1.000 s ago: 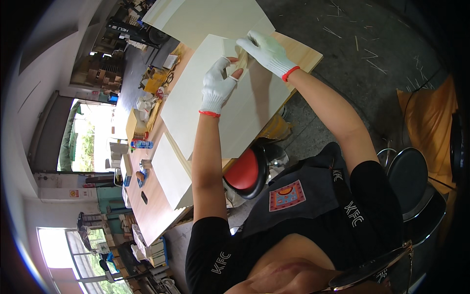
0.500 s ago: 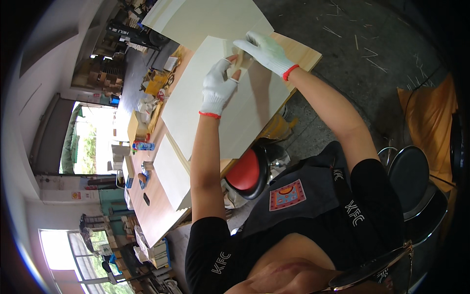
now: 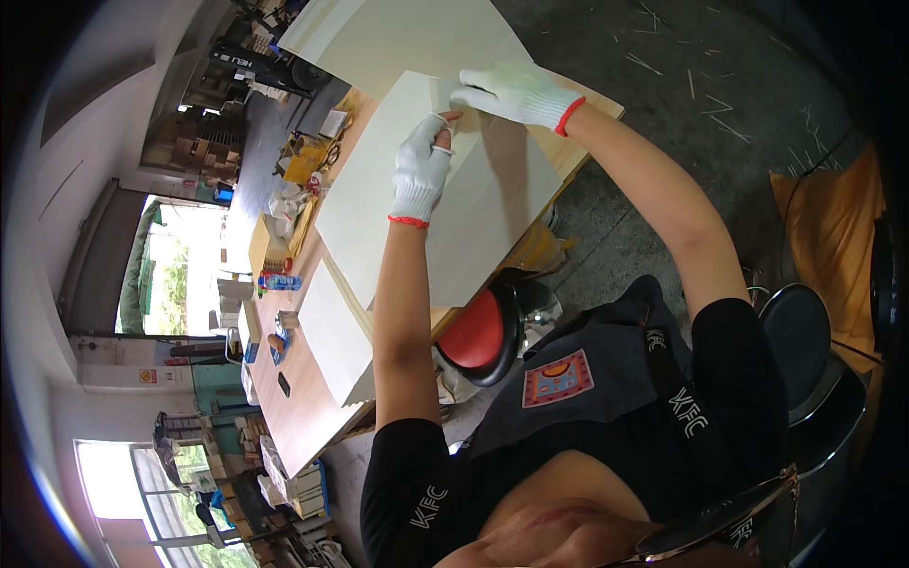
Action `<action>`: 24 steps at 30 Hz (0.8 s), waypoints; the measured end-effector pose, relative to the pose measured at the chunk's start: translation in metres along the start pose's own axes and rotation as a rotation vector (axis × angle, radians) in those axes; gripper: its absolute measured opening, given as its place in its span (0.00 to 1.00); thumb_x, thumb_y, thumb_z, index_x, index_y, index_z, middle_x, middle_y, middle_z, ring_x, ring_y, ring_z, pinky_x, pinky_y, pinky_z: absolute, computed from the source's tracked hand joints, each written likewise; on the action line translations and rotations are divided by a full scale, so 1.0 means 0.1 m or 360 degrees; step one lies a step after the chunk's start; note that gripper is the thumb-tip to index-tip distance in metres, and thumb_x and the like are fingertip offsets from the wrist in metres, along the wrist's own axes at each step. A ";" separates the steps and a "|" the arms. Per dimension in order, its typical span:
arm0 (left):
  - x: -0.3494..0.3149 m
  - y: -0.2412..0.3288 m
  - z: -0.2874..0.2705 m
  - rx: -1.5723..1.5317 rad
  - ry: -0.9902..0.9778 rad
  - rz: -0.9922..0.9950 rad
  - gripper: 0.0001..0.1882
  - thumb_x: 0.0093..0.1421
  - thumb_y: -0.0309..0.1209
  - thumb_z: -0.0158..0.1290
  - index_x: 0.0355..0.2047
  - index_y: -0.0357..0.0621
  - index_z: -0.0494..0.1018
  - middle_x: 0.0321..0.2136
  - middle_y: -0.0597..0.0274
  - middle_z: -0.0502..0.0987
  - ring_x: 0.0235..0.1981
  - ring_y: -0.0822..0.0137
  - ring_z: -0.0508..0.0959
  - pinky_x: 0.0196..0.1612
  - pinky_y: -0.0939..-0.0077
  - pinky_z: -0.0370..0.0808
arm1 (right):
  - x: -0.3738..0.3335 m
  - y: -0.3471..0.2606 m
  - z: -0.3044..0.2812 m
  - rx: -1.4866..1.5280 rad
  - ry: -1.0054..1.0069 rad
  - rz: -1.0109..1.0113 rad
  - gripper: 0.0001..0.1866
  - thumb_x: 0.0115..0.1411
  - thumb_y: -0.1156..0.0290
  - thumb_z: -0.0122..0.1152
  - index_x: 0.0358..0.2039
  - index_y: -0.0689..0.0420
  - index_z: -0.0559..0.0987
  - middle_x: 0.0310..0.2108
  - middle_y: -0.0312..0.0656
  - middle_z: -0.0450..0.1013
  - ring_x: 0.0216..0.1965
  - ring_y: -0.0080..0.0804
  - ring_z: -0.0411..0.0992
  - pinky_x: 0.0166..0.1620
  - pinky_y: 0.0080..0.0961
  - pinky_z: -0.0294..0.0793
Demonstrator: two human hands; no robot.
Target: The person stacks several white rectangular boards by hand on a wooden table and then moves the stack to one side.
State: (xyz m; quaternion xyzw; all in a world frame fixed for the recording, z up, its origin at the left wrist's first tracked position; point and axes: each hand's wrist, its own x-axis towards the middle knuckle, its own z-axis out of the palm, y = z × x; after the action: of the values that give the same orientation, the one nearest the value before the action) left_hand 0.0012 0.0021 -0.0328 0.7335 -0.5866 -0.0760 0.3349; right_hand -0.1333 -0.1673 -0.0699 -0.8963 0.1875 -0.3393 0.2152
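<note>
Pinching the far edge of the large cream rectangular cardboard sheet [image 3: 445, 218] at 12 o'clock on the wooden counter [image 3: 303, 407], white-gloved left hand [image 3: 421, 170] and right hand [image 3: 511, 93] have closed together since a second ago, both gripping it.

Gloved left hand [image 3: 421, 170] and right hand [image 3: 511, 92] pinch the far edge of a large cream sheet [image 3: 417, 208] lying on a wooden bench [image 3: 294, 407], a red stool [image 3: 478, 336] tucked just beside.
</note>
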 end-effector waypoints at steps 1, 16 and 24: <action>0.00 0.00 0.00 0.0014 0.0000 0.0015 0.14 0.66 0.26 0.47 0.48 0.47 0.78 0.35 0.58 0.80 0.31 0.69 0.75 0.40 0.75 0.73 | -0.04 -0.04 0.09 0.0255 0.0061 0.0148 0.26 0.66 0.41 0.48 0.36 0.53 0.77 0.28 0.45 0.76 0.34 0.45 0.77 0.38 0.39 0.72; 0.02 -0.04 0.01 -0.0129 -0.0079 -0.0115 0.19 0.59 0.29 0.62 0.52 0.46 0.77 0.39 0.56 0.79 0.23 0.73 0.77 0.33 0.73 0.75 | -0.22 -0.09 0.31 0.0692 0.0499 0.0379 0.29 0.66 0.38 0.45 0.43 0.52 0.78 0.38 0.46 0.77 0.42 0.48 0.75 0.45 0.39 0.71; 0.05 -0.14 0.08 0.0078 0.0195 0.0329 0.15 0.66 0.28 0.51 0.52 0.46 0.76 0.42 0.55 0.81 0.39 0.62 0.79 0.42 0.70 0.75 | -0.19 -0.12 0.25 0.0606 0.0346 0.0472 0.28 0.67 0.39 0.46 0.36 0.54 0.76 0.30 0.47 0.75 0.34 0.48 0.73 0.39 0.41 0.69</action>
State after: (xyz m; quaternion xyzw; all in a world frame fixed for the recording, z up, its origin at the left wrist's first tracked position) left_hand 0.0100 -0.0048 -0.0458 0.6804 -0.6391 0.0182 0.3581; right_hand -0.1273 -0.1416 -0.0903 -0.7606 0.2716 -0.4277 0.4060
